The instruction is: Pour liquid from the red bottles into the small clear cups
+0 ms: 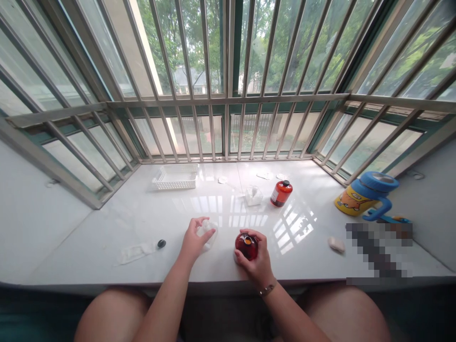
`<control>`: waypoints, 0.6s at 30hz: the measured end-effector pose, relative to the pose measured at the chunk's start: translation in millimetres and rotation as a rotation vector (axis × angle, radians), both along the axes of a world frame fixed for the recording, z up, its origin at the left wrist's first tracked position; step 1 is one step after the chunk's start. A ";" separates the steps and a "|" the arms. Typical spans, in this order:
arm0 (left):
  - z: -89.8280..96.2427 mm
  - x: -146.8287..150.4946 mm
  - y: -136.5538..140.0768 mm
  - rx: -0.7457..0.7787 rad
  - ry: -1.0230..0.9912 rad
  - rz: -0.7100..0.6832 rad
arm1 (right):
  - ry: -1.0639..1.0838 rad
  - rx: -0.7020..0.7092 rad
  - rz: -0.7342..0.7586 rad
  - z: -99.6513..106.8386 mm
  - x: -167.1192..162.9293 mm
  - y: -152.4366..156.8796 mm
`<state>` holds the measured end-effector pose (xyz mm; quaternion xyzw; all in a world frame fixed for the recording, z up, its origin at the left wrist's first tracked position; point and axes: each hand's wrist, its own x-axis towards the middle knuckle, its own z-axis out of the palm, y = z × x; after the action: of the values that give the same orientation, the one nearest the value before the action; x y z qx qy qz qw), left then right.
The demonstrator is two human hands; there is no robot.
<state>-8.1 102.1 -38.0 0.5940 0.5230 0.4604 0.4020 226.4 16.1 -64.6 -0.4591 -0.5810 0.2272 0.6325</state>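
My left hand is closed around a clear, see-through container close to the tabletop; its exact kind is hard to make out. In my right hand is a dark red-amber bottle, gripped round its body. The bottle stands upright and its round mouth is uncovered. To the left of my left hand lies a small black cap, beside a clear, flat plastic wrapper. Farther back is a second amber bottle, with a black cap on it.
A white perforated basket sits at the back left. Crumpled clear plastic lies near the second bottle, with white scraps behind. At right are a blue-and-yellow mug-like flask and a beige, soap-like piece. Window bars enclose the ledge.
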 end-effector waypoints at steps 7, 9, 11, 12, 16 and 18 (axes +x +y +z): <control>-5.3 -0.6 1.8 -0.003 0.029 -0.016 | -0.002 0.015 -0.014 1.8 -1.0 0.4; -6.5 -0.4 2.1 -0.006 -0.015 0.012 | -0.003 0.019 -0.017 2.1 -1.1 0.3; -6.3 -0.5 2.0 0.004 -0.005 0.017 | -0.001 0.019 -0.017 2.3 -1.2 0.3; -5.4 -0.6 1.8 0.005 0.020 0.006 | 0.000 0.018 -0.017 2.3 -1.2 0.3; 0.1 0.1 -0.2 -0.036 0.038 0.007 | -0.001 0.017 -0.019 2.1 -1.2 0.7; 2.2 0.8 -1.2 -0.052 -0.006 0.031 | -0.001 0.018 -0.022 2.1 -1.2 0.8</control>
<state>-7.3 100.9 -35.8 0.5739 0.5428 0.4544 0.4117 225.1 16.9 -62.5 -0.4598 -0.5784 0.2149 0.6386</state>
